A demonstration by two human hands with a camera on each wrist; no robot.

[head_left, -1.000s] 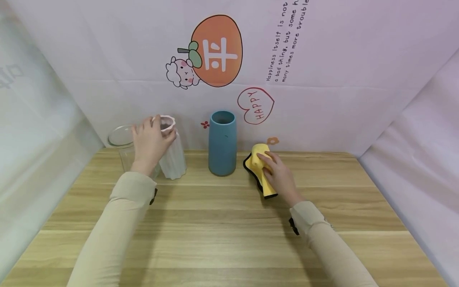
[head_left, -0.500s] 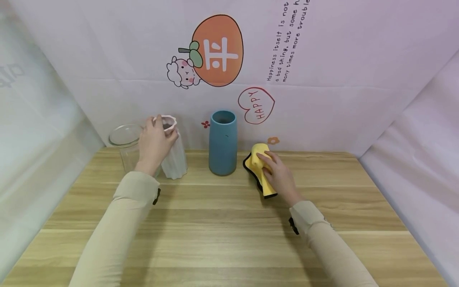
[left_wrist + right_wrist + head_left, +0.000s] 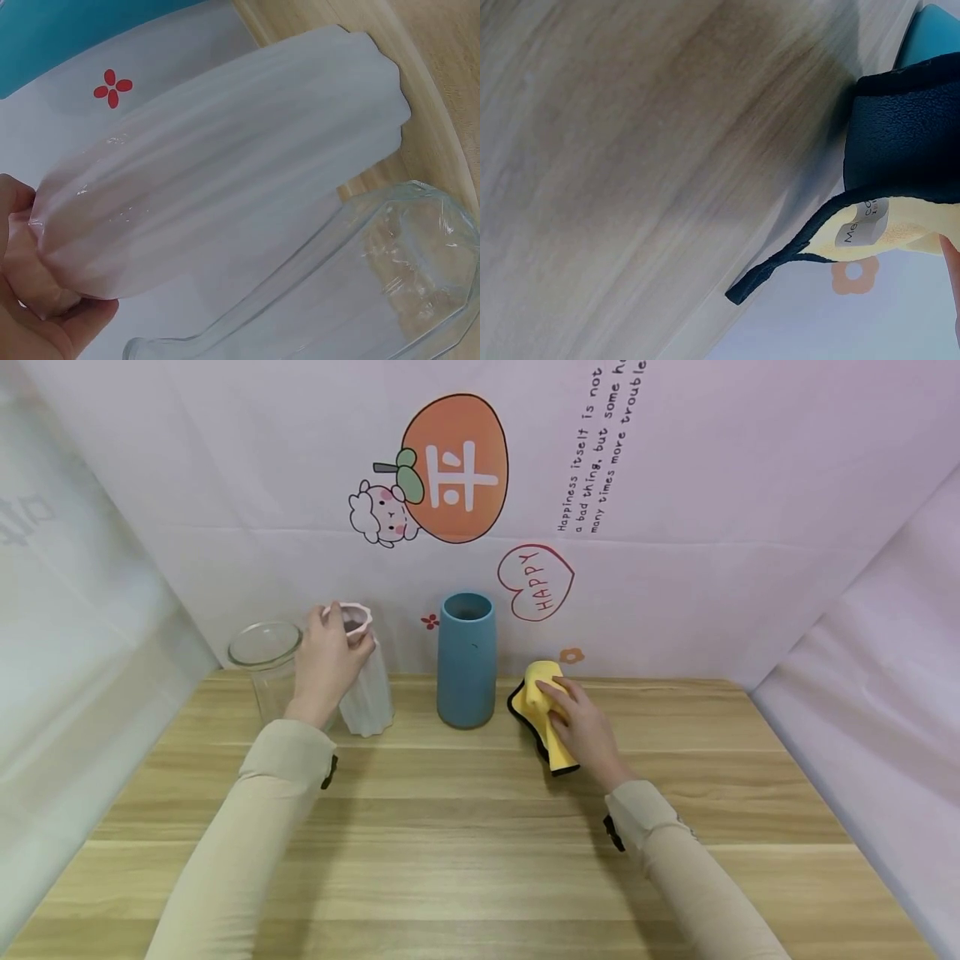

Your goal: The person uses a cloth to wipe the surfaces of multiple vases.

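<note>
The head view looks forward and down from the near side across the tabletop [image 3: 450,843]. The left wrist view, tilted, faces the white vase [image 3: 225,165] close up; the right wrist view, also tilted, sits close by the cloth [image 3: 538,697]. All three share the blue vase [image 3: 466,668].

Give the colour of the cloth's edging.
Black edging, around the yellow cloth. It shows best in the right wrist view.

Cream sleeves [image 3: 213,860] show black fittings [image 3: 614,833] at the cuffs [image 3: 288,750].
</note>
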